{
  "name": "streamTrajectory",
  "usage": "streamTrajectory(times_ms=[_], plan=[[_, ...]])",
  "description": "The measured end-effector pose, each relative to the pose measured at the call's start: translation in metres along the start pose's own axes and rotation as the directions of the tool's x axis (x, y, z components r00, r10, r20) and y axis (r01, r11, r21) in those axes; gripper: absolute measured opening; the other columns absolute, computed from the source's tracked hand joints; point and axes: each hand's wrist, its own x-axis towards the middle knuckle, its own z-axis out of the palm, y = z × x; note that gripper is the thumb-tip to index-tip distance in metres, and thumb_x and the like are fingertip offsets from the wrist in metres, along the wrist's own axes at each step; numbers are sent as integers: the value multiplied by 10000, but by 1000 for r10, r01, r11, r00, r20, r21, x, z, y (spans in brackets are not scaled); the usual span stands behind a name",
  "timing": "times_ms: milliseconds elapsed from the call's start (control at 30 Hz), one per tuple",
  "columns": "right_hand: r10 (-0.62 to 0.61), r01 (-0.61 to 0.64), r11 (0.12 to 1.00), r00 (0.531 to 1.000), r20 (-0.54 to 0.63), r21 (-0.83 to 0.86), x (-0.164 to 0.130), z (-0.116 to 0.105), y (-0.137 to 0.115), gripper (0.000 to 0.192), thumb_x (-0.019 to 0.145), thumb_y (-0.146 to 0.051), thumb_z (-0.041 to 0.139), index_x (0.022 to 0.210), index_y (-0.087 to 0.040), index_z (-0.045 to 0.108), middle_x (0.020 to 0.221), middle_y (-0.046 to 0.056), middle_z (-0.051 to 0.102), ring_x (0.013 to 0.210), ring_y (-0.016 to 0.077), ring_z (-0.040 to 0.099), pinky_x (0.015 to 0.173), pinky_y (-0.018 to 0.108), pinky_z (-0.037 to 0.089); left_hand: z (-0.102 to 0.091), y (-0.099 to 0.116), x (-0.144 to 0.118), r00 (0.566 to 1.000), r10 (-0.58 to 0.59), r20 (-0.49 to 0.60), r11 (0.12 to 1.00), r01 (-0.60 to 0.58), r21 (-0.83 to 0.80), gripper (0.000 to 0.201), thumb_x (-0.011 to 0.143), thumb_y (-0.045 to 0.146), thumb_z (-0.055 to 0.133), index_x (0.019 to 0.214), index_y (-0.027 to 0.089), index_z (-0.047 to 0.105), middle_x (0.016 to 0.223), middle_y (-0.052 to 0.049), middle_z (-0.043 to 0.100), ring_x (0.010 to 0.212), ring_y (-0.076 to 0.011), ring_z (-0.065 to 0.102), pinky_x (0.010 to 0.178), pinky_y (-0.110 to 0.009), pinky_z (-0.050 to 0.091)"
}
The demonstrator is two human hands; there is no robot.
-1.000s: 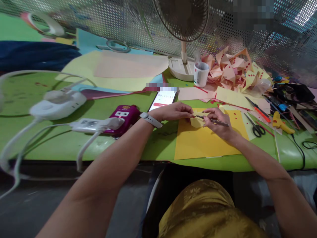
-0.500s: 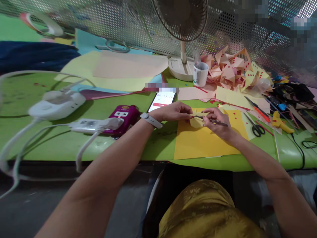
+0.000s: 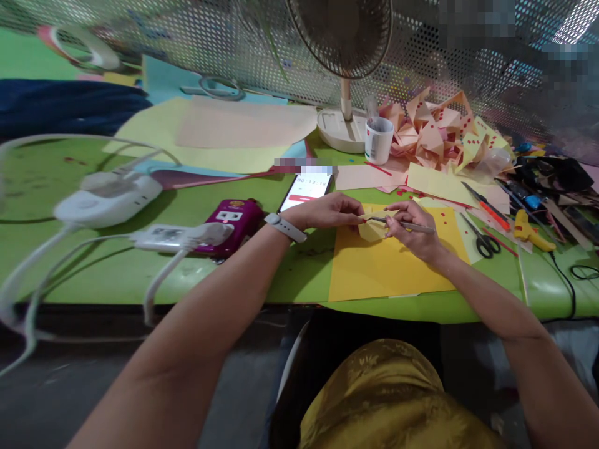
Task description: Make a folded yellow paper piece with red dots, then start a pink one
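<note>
Tweezers [image 3: 406, 225] lying crosswise, tip leftward, touching folded paper [image 3: 373, 229]

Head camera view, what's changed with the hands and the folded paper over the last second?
Very little. The right hand tilted its thin tool slightly flatter, tip at the folded yellow paper. The left hand still pinches that paper. Phone, scissors and yellow sheet stayed put.

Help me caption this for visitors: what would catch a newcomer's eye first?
Both hands meet mid-table over the orange sheet: the left hand pinches a folded yellow paper, the right hand works a thin tool against it. Behind them stands a fan, with a pile of folded papers to its right.
</note>
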Motion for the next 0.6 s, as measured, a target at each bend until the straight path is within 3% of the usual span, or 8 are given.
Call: streamTrajectory(times_ms=[233,400,600], plan=[[-6,6,1000,999,-34,6,0,0,-4,338,874,-462,648,1071,-195,585,688,-29,688,608,128,693,571,249,547,1,1,0,1000,5,-20,1000,-5,18,387,789,547,697,797,161,676,726,-39,718,682,-159,642,653,-259,464],[-8,6,1000,991,-131,-17,3,-4,-4,357,879,-494,640,1075,-204,569,679,-43,653,615,138,697,598,281,574,4,5,0,999,10,-37,998,-8,57,398,812,550,669,761,155,670,700,-39,698,651,-144,609,629,-250,445],[-8,13,999,983,-185,30,6,-6,-4,386,860,-518,663,1062,-208,552,653,-52,639,601,138,693,584,276,574,4,9,0,997,62,-55,983,-51,177,401,866,527,590,740,152,652,679,-30,667,632,-133,562,600,-242,405]])
